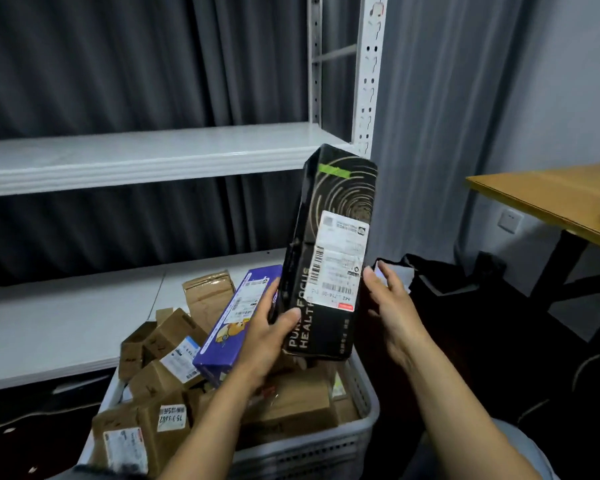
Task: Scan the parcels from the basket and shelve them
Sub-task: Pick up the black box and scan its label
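Note:
My left hand (267,332) grips the lower left edge of a tall black box (329,251), thumb across its front. The box stands nearly upright above the basket, and its white shipping label (338,259) with barcodes faces me. My right hand (394,306) is at the box's right edge beside the label, thumb up. It holds a small dark device with a pale face (381,273), mostly hidden by the fingers. Below sits the white perforated basket (326,452), full of brown cardboard parcels (160,379) and a purple box (234,322).
A white metal rack stands behind, with an upper shelf (146,157) and a lower shelf (56,323); its upright (369,71) is right of the box. Grey curtains hang behind. A wooden table (555,195) is at the right, a black bag (440,282) below it.

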Demonstrator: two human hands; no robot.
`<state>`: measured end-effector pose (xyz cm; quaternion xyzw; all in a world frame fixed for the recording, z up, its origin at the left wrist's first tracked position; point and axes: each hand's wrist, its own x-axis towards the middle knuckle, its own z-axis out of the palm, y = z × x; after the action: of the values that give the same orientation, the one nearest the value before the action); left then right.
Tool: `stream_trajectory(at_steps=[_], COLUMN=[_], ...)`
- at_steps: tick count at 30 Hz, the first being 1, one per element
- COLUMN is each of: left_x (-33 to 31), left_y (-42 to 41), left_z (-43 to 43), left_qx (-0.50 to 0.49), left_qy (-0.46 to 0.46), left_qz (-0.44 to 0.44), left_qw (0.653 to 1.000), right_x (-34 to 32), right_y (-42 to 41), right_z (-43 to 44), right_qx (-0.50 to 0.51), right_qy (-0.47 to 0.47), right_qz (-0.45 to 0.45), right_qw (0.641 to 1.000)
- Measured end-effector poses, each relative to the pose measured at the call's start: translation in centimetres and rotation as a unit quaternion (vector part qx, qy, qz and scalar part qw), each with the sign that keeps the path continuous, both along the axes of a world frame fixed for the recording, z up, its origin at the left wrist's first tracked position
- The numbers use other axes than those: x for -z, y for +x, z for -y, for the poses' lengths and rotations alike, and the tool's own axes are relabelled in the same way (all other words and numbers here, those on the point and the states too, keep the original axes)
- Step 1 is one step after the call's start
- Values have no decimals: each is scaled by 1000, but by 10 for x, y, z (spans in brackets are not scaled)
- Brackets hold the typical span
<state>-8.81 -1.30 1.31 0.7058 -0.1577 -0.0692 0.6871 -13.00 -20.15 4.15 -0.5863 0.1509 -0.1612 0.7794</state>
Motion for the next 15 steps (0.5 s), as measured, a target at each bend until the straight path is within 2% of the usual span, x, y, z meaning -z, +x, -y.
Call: stream_trajectory(at_steps=[3,5,10,13,15], left_x=[-2,-8,-32,-51,-64], left_y=[2,1,8,14,18], left_z=[8,16,56,93,120], left_qx=[46,70,114,135,127], left_qy=[-50,-34,11,44,30], left_qz=[-62,-61,-34,-20,-8], left_qw=[996,995,993,990,991], right_x=[3,2,-6,-15,-27], right_y=[-2,-3,-10,-19,-26], right_z=[9,12,37,60,79], right_qx=[-74,-104,-45,-39,-42], right_qy=[46,61,58,3,-39], right_qz=[6,39,87,80,65], right_qw=[996,992,994,996,996])
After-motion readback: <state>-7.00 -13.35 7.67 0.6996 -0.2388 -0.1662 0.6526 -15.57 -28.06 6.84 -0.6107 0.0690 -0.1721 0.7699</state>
